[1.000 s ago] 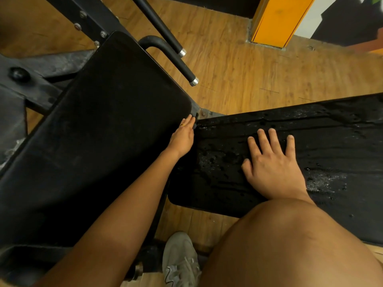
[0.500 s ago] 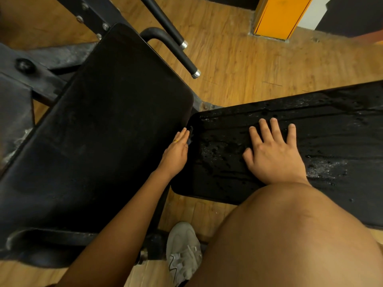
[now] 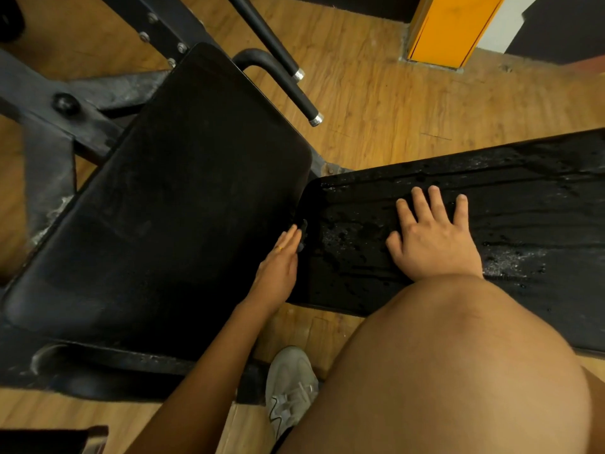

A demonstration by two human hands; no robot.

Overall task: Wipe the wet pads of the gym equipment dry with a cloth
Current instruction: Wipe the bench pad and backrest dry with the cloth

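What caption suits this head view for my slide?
Right hand flat on the wet pad, left hand with straight fingers at the gap beside the other pad.

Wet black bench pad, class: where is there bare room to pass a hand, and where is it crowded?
Free: the right stretch of the wet black bench pad, beyond the right hand. Crowded: its left end, hemmed by the left hand at the gap, the right hand and the knee.
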